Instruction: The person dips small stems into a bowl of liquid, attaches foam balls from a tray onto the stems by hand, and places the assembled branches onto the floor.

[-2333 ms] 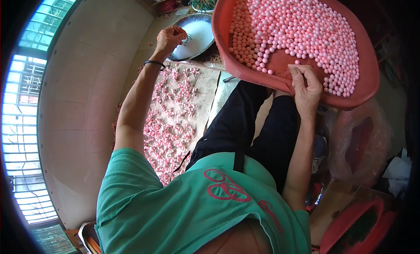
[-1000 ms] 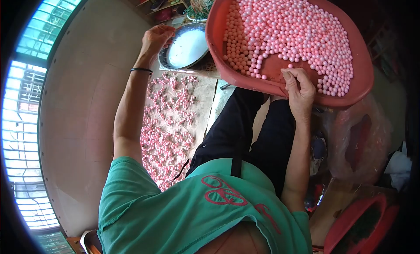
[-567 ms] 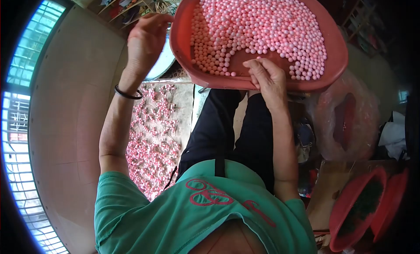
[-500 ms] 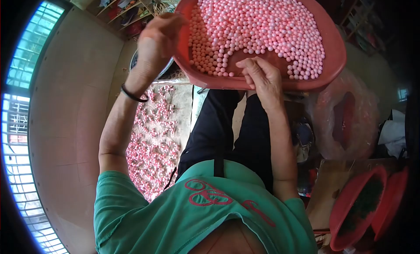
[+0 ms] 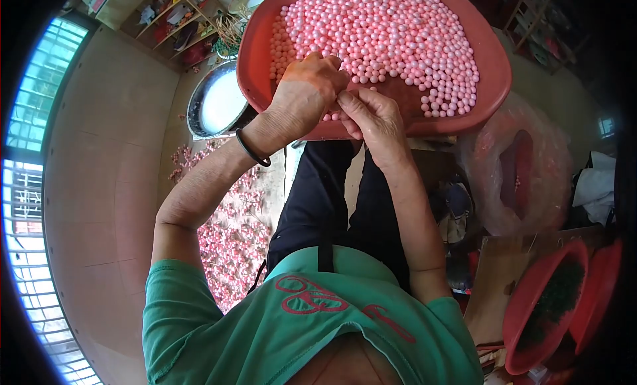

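A large red tub (image 5: 494, 100) holds a heap of pink pearly beads (image 5: 378, 33), with part of its bottom bare near the close edge. Over that near edge my left hand (image 5: 310, 86), a black band on its wrist, has its fingers bent together and meets my right hand. What it holds, if anything, is hidden. My right hand (image 5: 375, 116) is closed in a pinch, thumb against the fingers, beside my left fingertips. Anything between its fingertips is too small to make out.
Left of the tub stands a dark basin (image 5: 222, 103) with something white inside. Many pink bead sprigs (image 5: 235, 252) lie on the floor at the lower left. On the right are a clear plastic bag (image 5: 551, 179), a cardboard box (image 5: 494, 285) and red basins (image 5: 514, 325).
My left hand has moved right and down from the tub's left rim to meet my right hand. My right hand has shifted slightly left. The tub appears further left in view.
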`<state>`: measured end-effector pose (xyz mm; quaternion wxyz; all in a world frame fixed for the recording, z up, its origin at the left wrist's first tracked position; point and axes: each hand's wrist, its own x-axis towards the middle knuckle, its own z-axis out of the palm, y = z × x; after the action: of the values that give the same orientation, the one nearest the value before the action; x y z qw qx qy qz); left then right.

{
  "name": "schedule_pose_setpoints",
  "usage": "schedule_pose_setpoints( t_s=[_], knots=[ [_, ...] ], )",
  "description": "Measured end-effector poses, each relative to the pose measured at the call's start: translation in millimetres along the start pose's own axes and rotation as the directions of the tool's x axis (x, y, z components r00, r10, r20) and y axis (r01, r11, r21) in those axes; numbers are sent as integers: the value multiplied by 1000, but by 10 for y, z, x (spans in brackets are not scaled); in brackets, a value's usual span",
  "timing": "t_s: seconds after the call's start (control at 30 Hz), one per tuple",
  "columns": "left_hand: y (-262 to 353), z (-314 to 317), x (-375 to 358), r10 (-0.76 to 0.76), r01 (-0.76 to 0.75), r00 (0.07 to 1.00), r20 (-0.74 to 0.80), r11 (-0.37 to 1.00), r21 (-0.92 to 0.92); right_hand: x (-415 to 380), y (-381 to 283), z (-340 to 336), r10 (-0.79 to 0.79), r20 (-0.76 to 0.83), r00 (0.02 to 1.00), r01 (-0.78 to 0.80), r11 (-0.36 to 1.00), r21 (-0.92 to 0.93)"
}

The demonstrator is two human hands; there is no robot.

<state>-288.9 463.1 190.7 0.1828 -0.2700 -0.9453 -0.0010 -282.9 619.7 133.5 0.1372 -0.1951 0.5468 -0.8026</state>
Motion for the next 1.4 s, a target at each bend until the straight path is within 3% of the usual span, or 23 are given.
schedule_pose_setpoints(
  t_s=[0.13, 0.23, 0.33, 0.53, 0.63, 0.7, 0.73, 0.77, 0.87, 1.0, 1.2, 1.3, 1.4],
  knots=[
    [-23, 12, -25, -1, 0, 1000, -10, 998, -55, 9, 29, 2, 68, -11, 998, -66, 993, 100],
    [-18, -38, -39, -52, 47, 998, -30, 988, -148, 25, 90, -26, 65, -14, 998, -64, 996, 66],
    [5, 13, -124, -105, 60, 968, -228, 978, -198, 45, 121, -24, 59, -43, 997, -56, 996, 71],
    [45, 87, -238, -275, 108, 887, -371, 905, -412, 51, 125, 17, 53, -122, 991, -42, 995, 88],
    [123, 173, -335, -629, 330, 775, -60, 485, -810, 57, 194, 4, -9, -106, 994, 13, 999, 32],
    [116, 100, -332, -629, 325, 739, 239, 22, -946, 60, 240, -7, -50, -67, 997, 48, 998, -29],
    [116, 64, -333, -576, 308, 725, 378, -220, -926, 64, 249, -2, -69, -43, 997, 66, 996, -59],
    [56, 190, -334, -570, 319, 694, 440, -305, -897, 60, 250, 8, -70, -32, 997, 67, 995, -71],
    [52, 265, -268, -487, 157, 741, 462, -544, -825, 33, 214, 62, -88, -1, 996, 87, 987, -133],
    [-21, 384, -208, -412, 26, 825, 388, -657, -754, 44, 263, 51, -145, 33, 989, 148, 960, -239],
    [-22, 480, -188, -440, -125, 835, 331, -737, -665, 63, 305, 26, -109, 39, 993, 115, 957, -265],
    [-51, 503, -176, -443, -122, 823, 355, -749, -652, 56, 272, 42, -86, 21, 996, 88, 966, -241],
    [-222, 650, -239, -362, -66, 890, 279, -705, -706, 46, 270, 42, -92, 10, 996, 92, 970, -224]
  ],
)
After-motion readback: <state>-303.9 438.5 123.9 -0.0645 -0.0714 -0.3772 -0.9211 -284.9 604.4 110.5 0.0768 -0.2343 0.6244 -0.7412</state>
